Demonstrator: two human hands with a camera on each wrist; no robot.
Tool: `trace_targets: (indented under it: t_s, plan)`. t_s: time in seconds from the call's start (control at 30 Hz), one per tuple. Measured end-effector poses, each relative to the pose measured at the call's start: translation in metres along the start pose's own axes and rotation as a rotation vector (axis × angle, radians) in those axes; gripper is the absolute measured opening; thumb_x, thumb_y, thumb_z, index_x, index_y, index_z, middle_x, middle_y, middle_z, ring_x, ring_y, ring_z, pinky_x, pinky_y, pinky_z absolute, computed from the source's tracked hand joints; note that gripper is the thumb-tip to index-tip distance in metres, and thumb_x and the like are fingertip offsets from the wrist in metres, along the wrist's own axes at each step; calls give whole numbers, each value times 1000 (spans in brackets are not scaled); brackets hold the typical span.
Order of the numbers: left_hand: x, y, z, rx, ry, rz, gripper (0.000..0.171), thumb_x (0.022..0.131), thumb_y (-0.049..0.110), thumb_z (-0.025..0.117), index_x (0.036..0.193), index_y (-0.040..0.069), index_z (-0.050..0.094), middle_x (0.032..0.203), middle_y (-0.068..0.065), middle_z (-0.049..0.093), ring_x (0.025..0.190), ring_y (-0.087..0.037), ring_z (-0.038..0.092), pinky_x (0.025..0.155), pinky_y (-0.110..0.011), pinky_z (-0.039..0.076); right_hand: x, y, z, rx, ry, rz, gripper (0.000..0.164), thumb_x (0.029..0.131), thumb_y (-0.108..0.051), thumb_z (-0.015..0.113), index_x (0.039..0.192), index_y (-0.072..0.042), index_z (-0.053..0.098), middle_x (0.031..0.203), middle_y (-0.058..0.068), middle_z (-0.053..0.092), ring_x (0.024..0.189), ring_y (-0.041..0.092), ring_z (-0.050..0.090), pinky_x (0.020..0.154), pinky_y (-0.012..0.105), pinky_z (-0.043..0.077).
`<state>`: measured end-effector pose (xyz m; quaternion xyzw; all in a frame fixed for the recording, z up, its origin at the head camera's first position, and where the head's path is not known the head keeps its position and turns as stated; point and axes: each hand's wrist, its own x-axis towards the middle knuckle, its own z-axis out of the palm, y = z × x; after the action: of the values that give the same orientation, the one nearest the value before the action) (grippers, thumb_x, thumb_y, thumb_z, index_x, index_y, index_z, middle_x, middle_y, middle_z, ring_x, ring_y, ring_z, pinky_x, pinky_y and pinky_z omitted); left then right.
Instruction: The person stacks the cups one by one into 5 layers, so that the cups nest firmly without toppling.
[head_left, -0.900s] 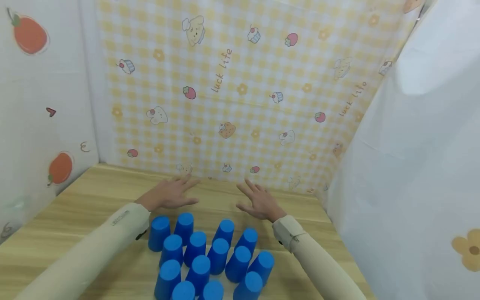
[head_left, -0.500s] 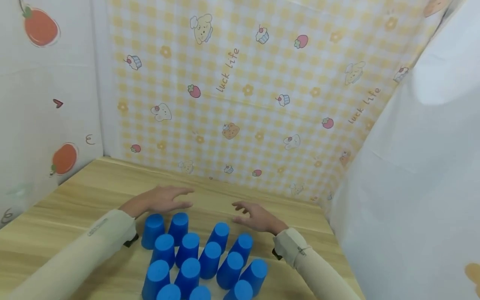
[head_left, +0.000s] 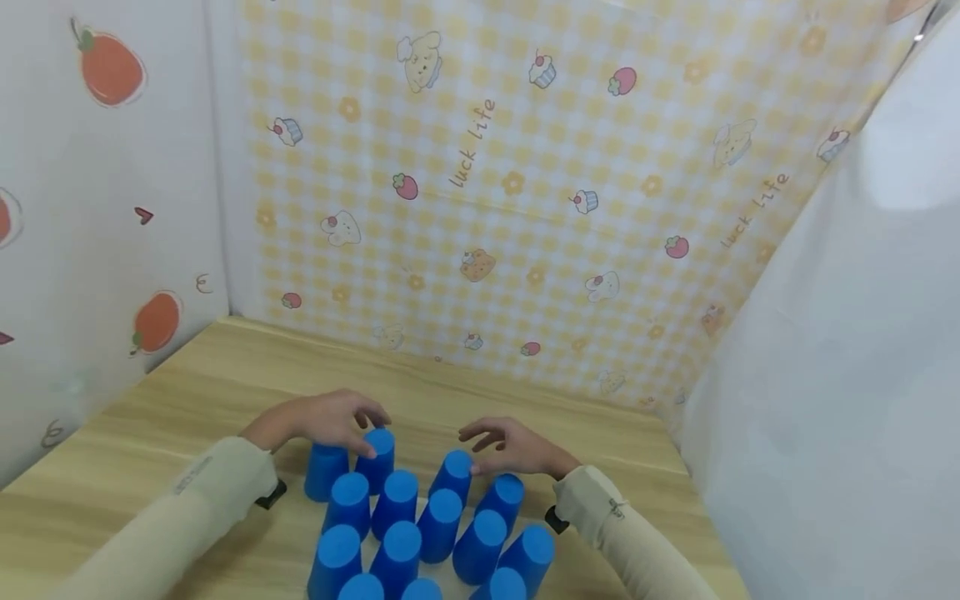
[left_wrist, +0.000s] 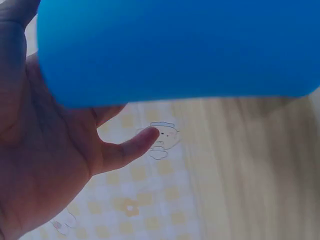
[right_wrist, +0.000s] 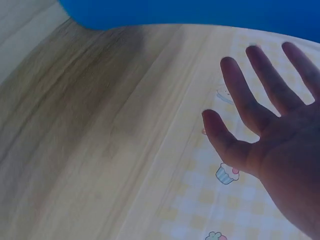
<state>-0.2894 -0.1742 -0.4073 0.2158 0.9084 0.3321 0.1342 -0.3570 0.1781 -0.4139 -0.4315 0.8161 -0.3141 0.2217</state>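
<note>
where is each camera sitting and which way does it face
Head: worn on the head, facing forward and down at blue cups on the wooden table, checked backdrop behind; both sleeves, the left hand and right hand show.
Left wrist: on that wrist, facing its hand's work; a blue cup fills the top, left hand along the left.
Right wrist: on that wrist, likewise; mostly table, some blue up top, right hand at right.
Both wrist views share table and backdrop.

Nearest blue cups (head_left: pixel 362 588) cropped at head view's bottom; left fingers (left_wrist: pixel 127 149) partly hidden.
</note>
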Motion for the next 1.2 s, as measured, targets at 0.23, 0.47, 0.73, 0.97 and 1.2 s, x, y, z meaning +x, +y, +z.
trace_targets:
  t_s: [0.23, 0.47, 0.73, 0.97, 1.2]
  plan:
    - [5, 9, -5, 42, -36, 23, 35, 82, 29, 82, 114, 19, 70, 114, 4, 66, 113, -29, 60, 90, -54, 51, 0, -2, -2, 24, -72, 36, 51, 88, -24, 75, 136, -14, 59, 134, -9, 60, 119, 14, 60, 102, 55, 43]
    - [13, 14, -15, 145, -19, 18, 28, 84, 27, 80, 109, 22, 71, 110, 2, 67, 107, -26, 62, 86, -50, 54, 6, -10, 2, 14, -91, 56, 54, 88, -23, 76, 138, -12, 59, 131, -16, 60, 117, 9, 59, 101, 49, 44]
    - [32, 13, -38, 176, 24, 56, 36, 88, 24, 76, 119, 10, 68, 119, -8, 67, 112, -33, 61, 85, -46, 55, 6, -13, -1, 36, -81, 52, 46, 88, -22, 75, 133, -21, 63, 124, -15, 65, 114, 9, 60, 98, 40, 46]
    - [48, -1, -52, 179, 59, 71, 45, 89, 23, 73, 127, 0, 63, 125, -16, 63, 99, -25, 65, 80, -39, 56, 11, -7, -11, 31, 25, 33, 44, 90, -21, 74, 132, -20, 62, 127, -8, 64, 111, 13, 63, 93, 36, 51]
    - [66, -28, -57, 194, 142, 89, 45, 90, 26, 73, 126, 1, 63, 124, -17, 64, 93, -22, 66, 80, -41, 56, 33, 5, -17, 102, 80, 38, 44, 90, -16, 74, 132, -15, 62, 129, 2, 64, 113, 21, 64, 88, 32, 54]
